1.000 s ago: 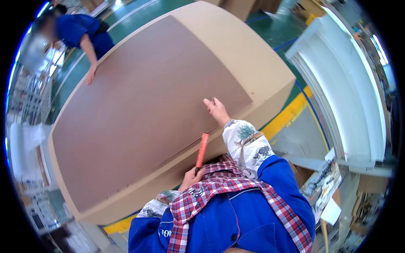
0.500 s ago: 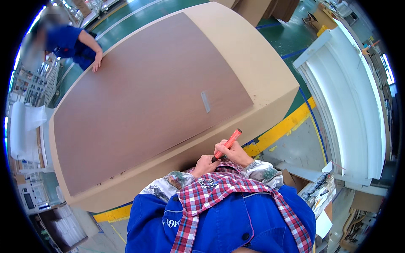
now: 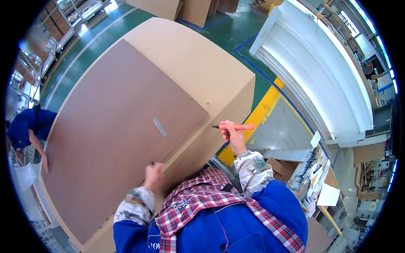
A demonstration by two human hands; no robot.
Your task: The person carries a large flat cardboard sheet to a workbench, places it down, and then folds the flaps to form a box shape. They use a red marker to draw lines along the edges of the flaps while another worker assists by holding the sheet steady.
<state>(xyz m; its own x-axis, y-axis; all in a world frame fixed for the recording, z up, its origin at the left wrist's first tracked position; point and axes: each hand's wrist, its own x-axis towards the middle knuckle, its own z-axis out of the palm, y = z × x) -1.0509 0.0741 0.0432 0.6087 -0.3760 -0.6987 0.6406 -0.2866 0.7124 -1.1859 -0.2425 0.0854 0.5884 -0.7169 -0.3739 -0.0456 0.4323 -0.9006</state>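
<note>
A large brown board (image 3: 114,126) lies on top of a stack of tan panels (image 3: 198,63), with a small grey strip (image 3: 159,127) stuck on it. My right hand (image 3: 231,134) holds an orange marker (image 3: 234,126) level beside the stack's right side, tip pointing left. At the board's near edge rests my left hand (image 3: 154,175), fingers curled on the edge. A person in blue (image 3: 29,130) leans on the far left end of the board.
A long white curved moulding (image 3: 325,76) lies to the right across a yellow floor stripe (image 3: 261,114). A cluttered cart with papers (image 3: 314,173) stands at my right. Shelving racks (image 3: 25,71) line the left side on the green floor.
My hands parted: the right swung out to the right with the marker, the left went to the board's near edge. The other person shifted down the board's left side.
</note>
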